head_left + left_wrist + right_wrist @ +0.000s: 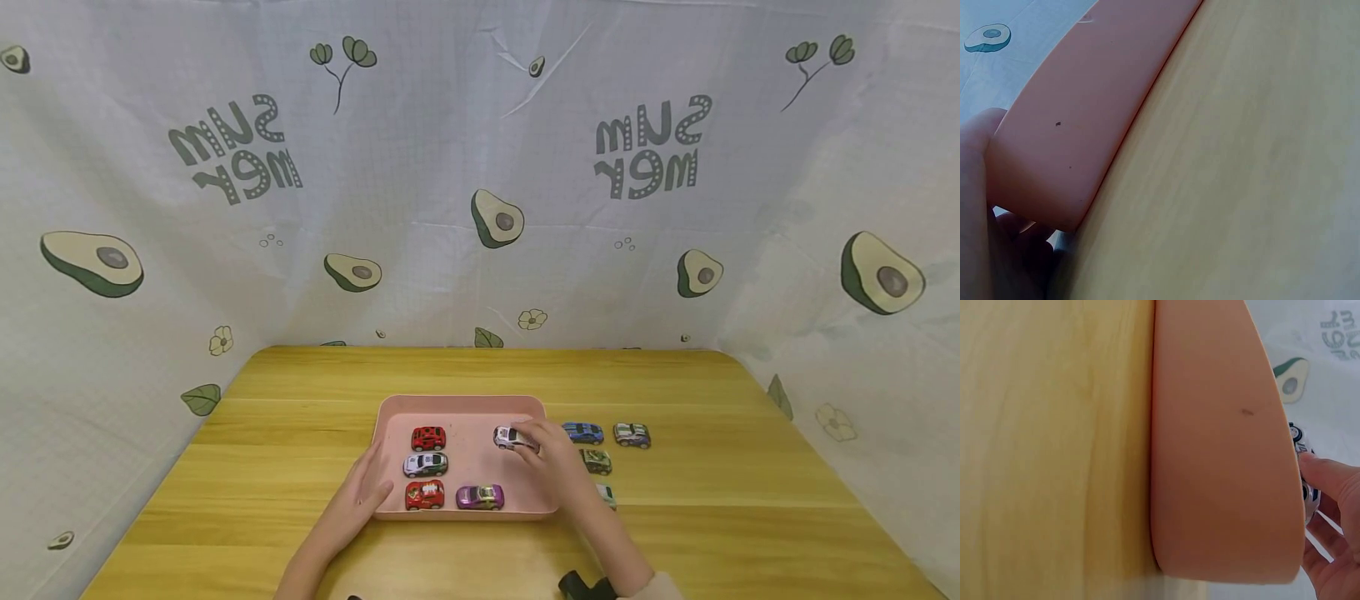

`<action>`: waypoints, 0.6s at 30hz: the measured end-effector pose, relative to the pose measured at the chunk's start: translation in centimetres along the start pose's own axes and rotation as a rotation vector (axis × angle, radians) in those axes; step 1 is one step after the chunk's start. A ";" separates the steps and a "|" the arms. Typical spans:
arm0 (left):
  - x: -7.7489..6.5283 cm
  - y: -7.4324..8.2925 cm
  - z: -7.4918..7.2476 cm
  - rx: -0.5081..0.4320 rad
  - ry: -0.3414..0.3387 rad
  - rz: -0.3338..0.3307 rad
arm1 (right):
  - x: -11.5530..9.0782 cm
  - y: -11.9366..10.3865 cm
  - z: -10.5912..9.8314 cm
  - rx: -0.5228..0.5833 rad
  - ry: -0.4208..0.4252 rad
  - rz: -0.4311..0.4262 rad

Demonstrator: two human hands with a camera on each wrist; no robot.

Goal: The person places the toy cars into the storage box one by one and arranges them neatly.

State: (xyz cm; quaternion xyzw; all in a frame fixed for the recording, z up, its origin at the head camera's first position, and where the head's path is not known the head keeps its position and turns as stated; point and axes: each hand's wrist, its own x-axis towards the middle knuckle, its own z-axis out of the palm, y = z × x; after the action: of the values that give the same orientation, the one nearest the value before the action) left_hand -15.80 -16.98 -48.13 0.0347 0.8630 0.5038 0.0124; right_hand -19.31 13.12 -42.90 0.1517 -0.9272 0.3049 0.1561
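Currently, a white toy car [1311,495] is sitting in the grasp of the right hand [551,458], whose thumb and fingers are pinching it over the right half of a pink tray [461,404]. Whether the car is touching the tray's floor, I cannot tell. The left hand [351,500] is resting spread at the tray's front left corner, its thumb reaching over the rim and its fingers lying along the left wall. Inside, a column is running near the left wall: a red black-spotted car [428,438] farthest back, a white-and-green car [425,465] in the middle, a red car [424,495] nearest the front edge. A purple car [480,497] is standing just beside the red one, near the front wall. Beyond the tray's right edge, a blue car [583,432], a white striped car [632,435], a camouflage-green car [596,461] and a pale car [607,497], partly hidden by the right arm, are standing on the wooden table [300,417]. The tray is lying between the table's left and right edges, short of the far edge. Behind, a white curtain [420,167] is showing avocados and mirrored "summer" lettering.
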 end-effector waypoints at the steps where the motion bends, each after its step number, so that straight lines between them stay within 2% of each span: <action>1: 0.0 0.0 0.0 0.000 0.000 0.000 | 0.0 -0.1 0.2 0.008 -0.004 0.004; 18: 0.0 -0.1 0.0 0.008 -0.001 0.003 | 0.7 -1.0 3.0 0.041 -0.083 -0.068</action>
State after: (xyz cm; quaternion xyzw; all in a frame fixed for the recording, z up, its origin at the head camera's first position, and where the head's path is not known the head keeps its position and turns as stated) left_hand -15.81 -17.04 -48.21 0.0364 0.8649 0.5005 0.0120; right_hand -20.10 10.37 -44.38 0.1986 -0.9208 0.3116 0.1248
